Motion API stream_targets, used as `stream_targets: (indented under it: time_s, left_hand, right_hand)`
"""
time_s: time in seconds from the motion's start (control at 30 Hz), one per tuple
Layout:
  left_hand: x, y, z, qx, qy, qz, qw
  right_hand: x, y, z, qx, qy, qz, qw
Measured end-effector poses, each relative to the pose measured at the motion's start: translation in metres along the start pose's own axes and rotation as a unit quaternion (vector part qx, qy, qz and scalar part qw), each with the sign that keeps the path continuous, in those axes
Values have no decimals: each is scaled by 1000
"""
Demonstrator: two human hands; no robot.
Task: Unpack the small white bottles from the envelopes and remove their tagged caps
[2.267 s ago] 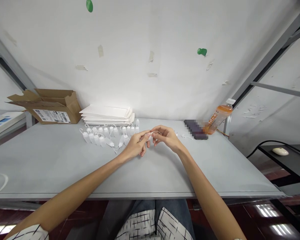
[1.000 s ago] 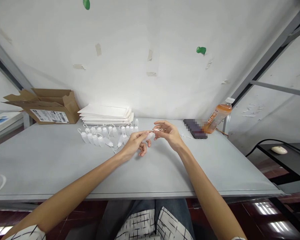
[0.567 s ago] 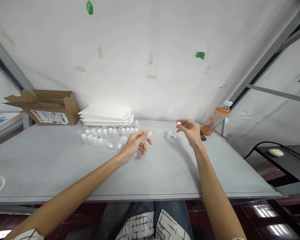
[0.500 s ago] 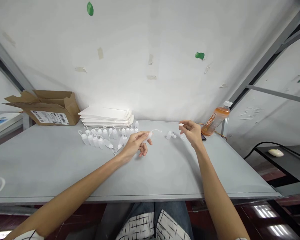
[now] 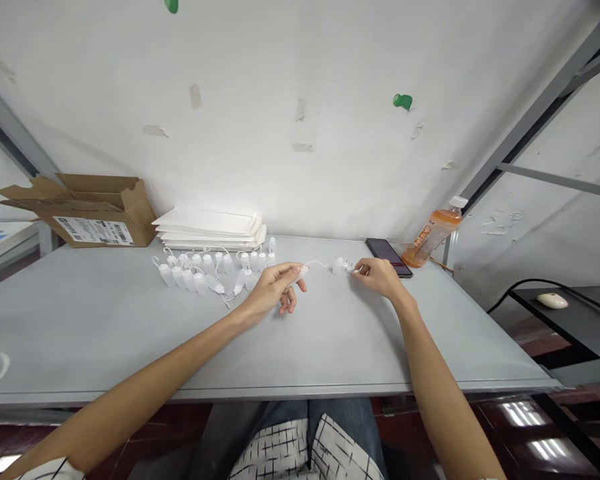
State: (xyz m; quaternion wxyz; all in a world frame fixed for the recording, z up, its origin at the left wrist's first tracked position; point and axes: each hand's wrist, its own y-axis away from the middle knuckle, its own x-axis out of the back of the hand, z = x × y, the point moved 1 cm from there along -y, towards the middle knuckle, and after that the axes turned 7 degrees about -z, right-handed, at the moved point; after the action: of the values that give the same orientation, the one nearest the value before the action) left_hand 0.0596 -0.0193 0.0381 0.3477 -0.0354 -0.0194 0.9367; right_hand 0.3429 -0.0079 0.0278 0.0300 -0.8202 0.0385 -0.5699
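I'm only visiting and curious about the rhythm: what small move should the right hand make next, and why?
Perhaps the right hand should steady its pinch before lifting: it is down beside small white pieces on the table, though whether it grips one is too small to tell. The left hand holds a small bottle.

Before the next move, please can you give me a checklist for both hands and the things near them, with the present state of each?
1. Left hand has a grip on the small white bottle: ok.
2. Right hand is at the small white pieces on the table: ok.
3. Right hand grips one of them firmly: cannot tell, the fingers hide it.
4. Grouped white bottles all upright: not ok, some are tilted.
5. Drink bottle has its cap on: ok.
6. Phone clear of right hand: cannot tell, they overlap in view.
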Motion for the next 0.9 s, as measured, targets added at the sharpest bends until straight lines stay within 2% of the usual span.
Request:
stream_targets:
  time_s: [0.1, 0.33, 0.47, 0.6, 0.67, 0.77, 0.83, 0.9]
  left_hand:
    - [0, 0, -1, -3, -3, -4, 1000]
    - [-1, 1, -2, -6, -5, -8, 1000]
    - [0, 0, -1, -6, -12, -2, 1000]
    - [0, 0, -1, -4, -17, -1, 1000]
    - [0, 0, -1, -5, -18, -2, 1000]
    - [0, 0, -1, -5, -20, -5, 1000]
    - [0, 0, -2, -6, -27, -4, 1000]
    - [-1, 0, -4, -13, -51, 2, 999]
  right_hand:
    - [-2, 2, -5, -11, 26, -36, 999]
    - [2, 5, -10, -33, 15, -42, 998]
    - [9, 8, -15, -95, 26, 6, 995]
    - [13, 9, -19, -126, 6, 100, 987]
    - [12, 9, -22, -113, -23, 170, 979]
    - [8, 13, -35, -47, -62, 256, 964]
    - [2, 17, -50, 9, -93, 276, 957]
    - [-6, 23, -68, 61, -157, 260, 951]
